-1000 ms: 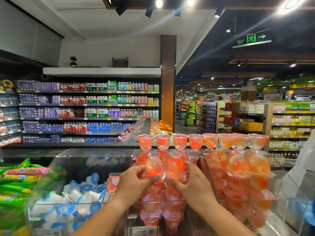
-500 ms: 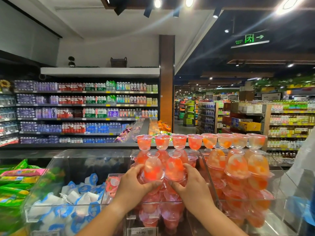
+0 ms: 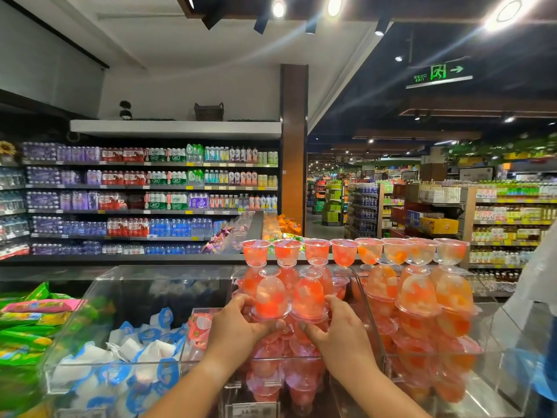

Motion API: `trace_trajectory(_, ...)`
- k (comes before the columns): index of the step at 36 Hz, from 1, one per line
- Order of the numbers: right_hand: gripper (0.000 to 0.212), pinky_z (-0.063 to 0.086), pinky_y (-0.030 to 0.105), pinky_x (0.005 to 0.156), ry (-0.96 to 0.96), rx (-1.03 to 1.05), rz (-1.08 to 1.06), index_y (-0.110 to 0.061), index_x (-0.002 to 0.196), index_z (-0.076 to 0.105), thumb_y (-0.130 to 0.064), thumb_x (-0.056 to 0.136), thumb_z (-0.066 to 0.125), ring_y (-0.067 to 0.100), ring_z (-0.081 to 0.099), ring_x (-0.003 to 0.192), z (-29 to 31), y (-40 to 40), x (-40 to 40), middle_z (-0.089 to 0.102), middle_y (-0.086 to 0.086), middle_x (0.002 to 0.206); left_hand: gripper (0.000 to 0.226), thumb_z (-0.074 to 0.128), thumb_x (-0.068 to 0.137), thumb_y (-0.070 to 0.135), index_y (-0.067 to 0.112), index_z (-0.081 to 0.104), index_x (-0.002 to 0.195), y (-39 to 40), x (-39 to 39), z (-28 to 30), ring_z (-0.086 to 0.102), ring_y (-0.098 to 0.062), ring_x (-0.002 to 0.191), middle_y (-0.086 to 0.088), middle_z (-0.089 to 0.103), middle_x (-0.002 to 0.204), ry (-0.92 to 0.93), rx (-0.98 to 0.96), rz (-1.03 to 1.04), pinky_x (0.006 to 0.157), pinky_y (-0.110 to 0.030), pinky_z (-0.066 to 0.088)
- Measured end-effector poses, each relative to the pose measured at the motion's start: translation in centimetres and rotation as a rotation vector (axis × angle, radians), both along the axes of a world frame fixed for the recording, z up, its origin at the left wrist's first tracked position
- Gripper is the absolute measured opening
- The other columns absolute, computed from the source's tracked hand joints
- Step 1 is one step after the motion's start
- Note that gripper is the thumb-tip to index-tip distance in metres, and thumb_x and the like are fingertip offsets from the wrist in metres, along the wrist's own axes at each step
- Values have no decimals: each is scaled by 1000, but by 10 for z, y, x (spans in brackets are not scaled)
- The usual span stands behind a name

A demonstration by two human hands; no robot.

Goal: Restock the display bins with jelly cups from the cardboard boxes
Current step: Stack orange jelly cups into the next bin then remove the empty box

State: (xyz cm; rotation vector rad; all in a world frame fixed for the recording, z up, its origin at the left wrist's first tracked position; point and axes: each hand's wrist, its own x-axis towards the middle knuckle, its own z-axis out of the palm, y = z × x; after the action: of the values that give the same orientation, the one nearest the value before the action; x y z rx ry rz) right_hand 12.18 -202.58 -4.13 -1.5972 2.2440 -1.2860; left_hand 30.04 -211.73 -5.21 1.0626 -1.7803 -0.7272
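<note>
head view: left hand [image 3: 238, 322] and right hand [image 3: 337, 330] each curl round an upside-down jelly cup [image 3: 271, 297] – second cup [image 3: 309, 298] touching it, both atop the pink pile in the middle clear bin [image 3: 369, 321]. row of upright cups [image 3: 343, 251] along the bin's back edge; price tag [image 3: 251, 410] at front.

Bare forearms [image 3: 193, 384] (no sleeves), ringless fingers

A supermarket aisle: long wall shelves [image 3: 144, 200] packed with bottled drinks run beneath a white ledge [image 3: 176, 129] carrying a wicker basket [image 3: 209, 111]. A brown pillar [image 3: 294, 140] stands beside them. Round ceiling spotlights [image 3: 334, 4] glare overhead, and a green exit sign [image 3: 438, 73] hangs at right.
</note>
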Motion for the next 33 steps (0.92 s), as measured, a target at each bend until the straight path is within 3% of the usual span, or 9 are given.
trace_trajectory(5, 80, 40, 32, 110, -11, -25, 0, -23, 152, 35, -55, 87, 70, 14, 45, 136, -1, 3, 2, 45, -9, 149, 71, 89, 59, 61, 38, 58, 118, 1, -1, -3, 60, 8, 93, 25, 65, 99, 0, 7, -26, 76, -12, 49)
trace_trajectory(11, 79, 39, 31, 109, -17, -33, 7, -24, 151, 36, -53, 86, 71, 13, 45, 135, 1, 4, 2, 45, -10, 147, 73, 90, 59, 59, 39, 57, 121, 0, -1, -4, 62, -5, 105, 23, 64, 106, 22, 20, -42, 90, -24, 53)
trace_trajectory(15, 81, 42, 33, 109, -21, -37, 6, -25, 151, 36, -55, 85, 72, 14, 46, 134, -1, 4, 2, 45, -10, 148, 88, 88, 58, 60, 26, 59, 133, 4, 0, -2, 57, 3, 96, 25, 59, 103, 8, 7, -26, 75, -8, 42)
trace_trajectory(21, 84, 40, 33, 110, -9, -25, 6, -24, 153, 33, -57, 85, 70, 15, 43, 137, -1, 4, 1, 42, -8, 151, 82, 88, 59, 61, 31, 61, 130, 5, 4, -2, 54, 11, 95, 24, 62, 108, -15, -1, -40, 72, -6, 41)
trace_trajectory(33, 87, 39, 34, 109, 17, -11, 3, -24, 154, 30, -60, 85, 69, 16, 43, 138, 3, 7, 2, 41, -8, 152, 79, 88, 58, 63, 32, 63, 127, 10, 8, 5, 57, -3, 110, 17, 63, 122, -42, -13, -18, 79, -10, 40)
